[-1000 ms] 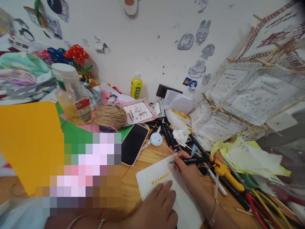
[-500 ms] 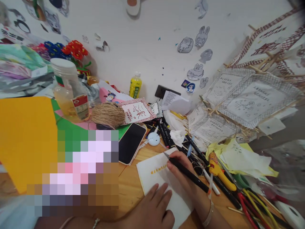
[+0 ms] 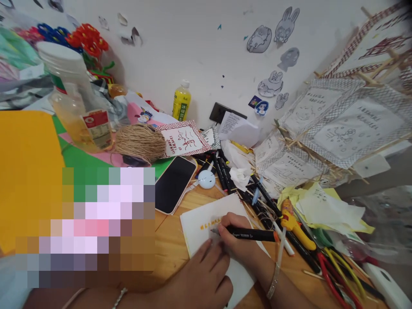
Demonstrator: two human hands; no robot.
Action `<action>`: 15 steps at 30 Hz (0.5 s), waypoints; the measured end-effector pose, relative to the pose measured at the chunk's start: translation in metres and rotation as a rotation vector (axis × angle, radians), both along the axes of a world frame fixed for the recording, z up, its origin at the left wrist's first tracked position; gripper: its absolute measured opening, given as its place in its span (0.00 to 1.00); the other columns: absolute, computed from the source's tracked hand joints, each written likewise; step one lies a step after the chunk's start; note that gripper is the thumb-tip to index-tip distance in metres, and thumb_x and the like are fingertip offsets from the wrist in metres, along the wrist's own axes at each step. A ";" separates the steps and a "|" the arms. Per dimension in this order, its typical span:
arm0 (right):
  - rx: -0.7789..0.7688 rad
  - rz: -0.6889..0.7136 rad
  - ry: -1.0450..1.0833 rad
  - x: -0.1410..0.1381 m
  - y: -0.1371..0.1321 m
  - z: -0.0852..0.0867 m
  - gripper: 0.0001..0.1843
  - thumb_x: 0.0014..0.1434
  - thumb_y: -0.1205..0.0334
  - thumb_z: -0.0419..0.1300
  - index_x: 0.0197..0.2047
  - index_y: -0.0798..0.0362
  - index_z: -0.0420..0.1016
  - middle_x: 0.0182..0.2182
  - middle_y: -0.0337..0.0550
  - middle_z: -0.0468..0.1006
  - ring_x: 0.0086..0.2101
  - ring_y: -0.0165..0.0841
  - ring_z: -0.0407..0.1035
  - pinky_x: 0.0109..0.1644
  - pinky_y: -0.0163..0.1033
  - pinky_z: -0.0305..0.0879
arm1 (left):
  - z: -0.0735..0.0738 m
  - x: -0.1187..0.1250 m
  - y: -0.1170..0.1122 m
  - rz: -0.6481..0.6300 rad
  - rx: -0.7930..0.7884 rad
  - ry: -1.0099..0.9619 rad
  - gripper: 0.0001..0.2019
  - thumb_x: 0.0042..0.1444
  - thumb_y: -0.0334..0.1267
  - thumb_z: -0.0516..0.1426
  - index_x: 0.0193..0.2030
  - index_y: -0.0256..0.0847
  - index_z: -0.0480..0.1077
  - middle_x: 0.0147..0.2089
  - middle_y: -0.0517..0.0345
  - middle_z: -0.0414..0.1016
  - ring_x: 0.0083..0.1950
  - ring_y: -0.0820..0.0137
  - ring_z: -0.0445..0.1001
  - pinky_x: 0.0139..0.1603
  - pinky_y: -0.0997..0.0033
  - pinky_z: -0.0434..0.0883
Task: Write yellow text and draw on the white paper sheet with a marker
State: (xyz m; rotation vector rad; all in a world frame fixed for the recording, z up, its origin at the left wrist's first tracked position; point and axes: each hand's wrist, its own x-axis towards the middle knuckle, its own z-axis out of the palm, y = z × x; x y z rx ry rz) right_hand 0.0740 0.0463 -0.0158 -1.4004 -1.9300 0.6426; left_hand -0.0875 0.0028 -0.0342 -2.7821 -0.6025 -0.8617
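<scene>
the person's right grip (image 3: 242, 251) is closed around a black marker (image 3: 254, 234) with an orange band near its rear end, thumb and fingers pinching it close to the grey nib. the marker slants across the white paper (image 3: 209, 212), its nib pointing left, just below a short row of orange writing (image 3: 210, 223); whether the nib touches the sheet i cannot tell. the left grip (image 3: 206, 272) is released, holding nothing, and lies palm down over the lower left part of the paper with its fingers stretched toward the nib. the paper itself rests at a slant on the wooden bench (image 3: 170, 240), in front of the person

beyond its upper left corner lies a dark-screened phone (image 3: 175, 184), with a pale blue round gadget (image 3: 206, 179) just beside it. farther back are a ball of twine (image 3: 140, 143), a clear jar (image 3: 72, 98) and an upright yellow bottle (image 3: 181, 103) near the wall. to the right of the paper sit loose markers (image 3: 222, 171), a yellow glue gun (image 3: 296, 227) and scissors (image 3: 334, 274) with red and yellow handles, with drawn paper panels (image 3: 350, 124) on sticks standing behind them
</scene>
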 end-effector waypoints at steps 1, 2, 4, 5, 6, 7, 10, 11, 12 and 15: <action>0.004 0.003 -0.020 0.000 0.000 0.001 0.13 0.53 0.60 0.53 0.19 0.52 0.61 0.16 0.35 0.65 0.20 0.28 0.59 0.25 0.33 0.55 | 0.001 0.000 0.000 -0.002 -0.001 0.014 0.07 0.57 0.41 0.57 0.32 0.40 0.67 0.48 0.46 0.73 0.53 0.56 0.66 0.57 0.54 0.54; 0.006 0.010 -0.037 -0.001 0.000 0.003 0.13 0.53 0.61 0.53 0.19 0.52 0.62 0.16 0.35 0.66 0.20 0.28 0.60 0.25 0.33 0.55 | 0.001 -0.001 0.000 -0.005 -0.003 0.027 0.07 0.57 0.41 0.56 0.32 0.40 0.67 0.49 0.46 0.72 0.54 0.55 0.66 0.57 0.54 0.54; 0.000 0.033 -0.063 -0.002 0.000 0.008 0.13 0.53 0.61 0.53 0.19 0.52 0.63 0.16 0.35 0.66 0.20 0.27 0.60 0.25 0.32 0.55 | 0.001 -0.001 0.000 -0.005 -0.007 0.039 0.07 0.57 0.41 0.56 0.33 0.40 0.67 0.49 0.46 0.72 0.54 0.54 0.65 0.57 0.53 0.53; -0.006 0.047 -0.071 -0.003 0.000 0.010 0.13 0.54 0.61 0.53 0.18 0.52 0.63 0.16 0.35 0.66 0.20 0.27 0.60 0.25 0.32 0.55 | 0.001 -0.001 0.000 -0.006 -0.012 0.041 0.07 0.57 0.41 0.56 0.33 0.40 0.67 0.48 0.46 0.72 0.55 0.54 0.65 0.57 0.53 0.53; -0.012 0.060 -0.078 -0.003 0.000 0.011 0.14 0.54 0.61 0.53 0.18 0.52 0.63 0.16 0.35 0.66 0.20 0.27 0.60 0.24 0.32 0.55 | 0.000 -0.001 0.000 -0.008 -0.015 0.039 0.07 0.57 0.42 0.56 0.33 0.40 0.67 0.48 0.46 0.72 0.54 0.53 0.65 0.57 0.53 0.53; -0.016 0.072 -0.081 -0.003 0.000 0.012 0.14 0.54 0.61 0.53 0.18 0.52 0.63 0.15 0.35 0.66 0.19 0.27 0.59 0.24 0.32 0.55 | 0.000 -0.001 0.000 -0.011 -0.018 0.034 0.07 0.57 0.42 0.56 0.33 0.40 0.67 0.47 0.46 0.72 0.54 0.53 0.65 0.57 0.53 0.53; -0.010 0.081 -0.074 -0.003 -0.001 0.010 0.14 0.55 0.61 0.52 0.19 0.52 0.64 0.16 0.35 0.67 0.19 0.27 0.59 0.24 0.32 0.55 | 0.000 0.000 0.000 -0.010 -0.023 0.020 0.07 0.57 0.41 0.56 0.33 0.40 0.67 0.47 0.46 0.72 0.54 0.53 0.65 0.57 0.51 0.53; -0.005 0.076 -0.074 -0.002 -0.001 0.009 0.14 0.55 0.61 0.52 0.19 0.52 0.64 0.16 0.35 0.67 0.20 0.27 0.60 0.24 0.32 0.55 | 0.000 0.000 0.000 -0.008 -0.021 0.021 0.08 0.57 0.41 0.56 0.33 0.40 0.67 0.47 0.46 0.72 0.54 0.53 0.66 0.57 0.51 0.53; 0.001 0.073 -0.075 -0.001 -0.001 0.008 0.14 0.55 0.61 0.52 0.19 0.52 0.64 0.16 0.35 0.68 0.20 0.27 0.61 0.24 0.32 0.55 | 0.001 0.000 0.000 -0.004 -0.019 0.025 0.08 0.57 0.41 0.56 0.32 0.40 0.67 0.47 0.46 0.72 0.54 0.53 0.66 0.57 0.52 0.54; 0.020 0.072 -0.088 0.000 -0.001 0.005 0.14 0.54 0.61 0.52 0.19 0.52 0.64 0.17 0.36 0.68 0.20 0.28 0.62 0.25 0.32 0.56 | 0.002 -0.002 0.000 -0.008 -0.006 0.037 0.08 0.58 0.42 0.56 0.32 0.40 0.66 0.48 0.45 0.72 0.54 0.52 0.66 0.56 0.52 0.55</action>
